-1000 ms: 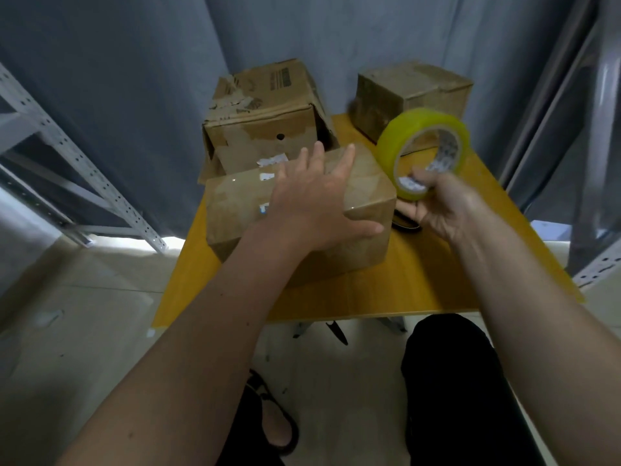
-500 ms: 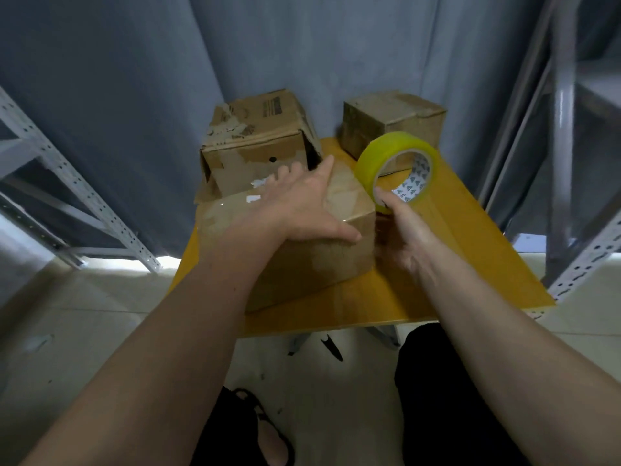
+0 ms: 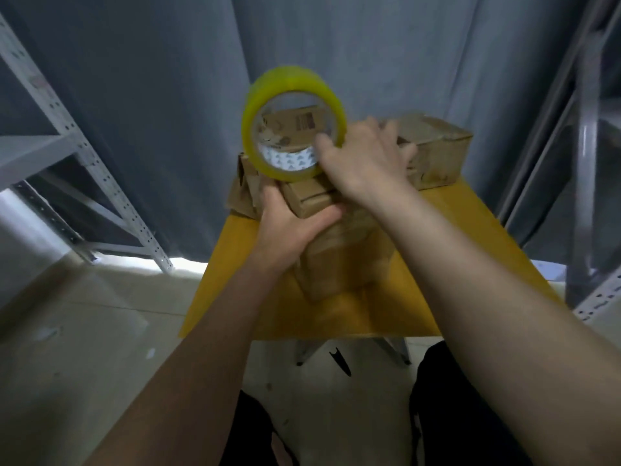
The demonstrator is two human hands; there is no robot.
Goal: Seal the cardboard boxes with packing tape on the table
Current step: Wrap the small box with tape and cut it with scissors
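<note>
Taping step under way. The left hand [image 3: 289, 223] grips the near box [image 3: 339, 260] at its 10 o'clock top corner, steadying it on the yellow surface [image 3: 470, 264]. The right hand [image 3: 366, 159] holds the tape roll [image 3: 293, 124] raised above the box's far edge, fingers curled on its rim. Two more boxes stand behind, toward 12 o'clock. Next, probably: draw the tape taut and press it along the seam.
</note>
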